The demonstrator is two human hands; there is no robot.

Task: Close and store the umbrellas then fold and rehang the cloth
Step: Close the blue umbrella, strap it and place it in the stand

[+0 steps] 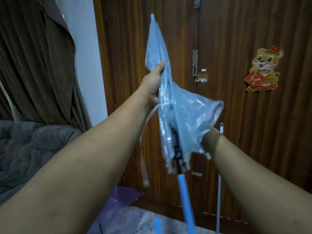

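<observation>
From the head camera we see the blue umbrella (170, 105) held up in front of the wooden door (236, 115), collapsed but not yet tidy: its clear, pale-blue plastic canopy is bunched along the shaft, glossy and crinkled, with one loose fold ballooning out toward the tiger sticker (264, 69) on the door. The tip (152, 17), a short solid-blue cap, points up and slightly away from us, and the smooth blue handle (184, 200) runs down toward the bottom of the picture; we make out dark ribs and a dark runner gathered just above the handle. A thin translucent closing strap (145, 149) dangles loose beside the canopy, on the side away from the sticker. Our left hand (152, 85) reaches out on a straight arm and grips the canopy about midway up, thumb pressed along the plastic and fingers wrapped behind it. Our right hand (208, 137) is mostly hidden behind the lower edge of the canopy, so we cannot tell how its fingers lie. Below the umbrella, at the foot of the door, a purple translucent umbrella (118, 205) lies on the floor. A thin white pole (219, 191) leans against the door. A brown curtain (37, 61) hangs beside the door above a grey quilted sofa (25, 146).
</observation>
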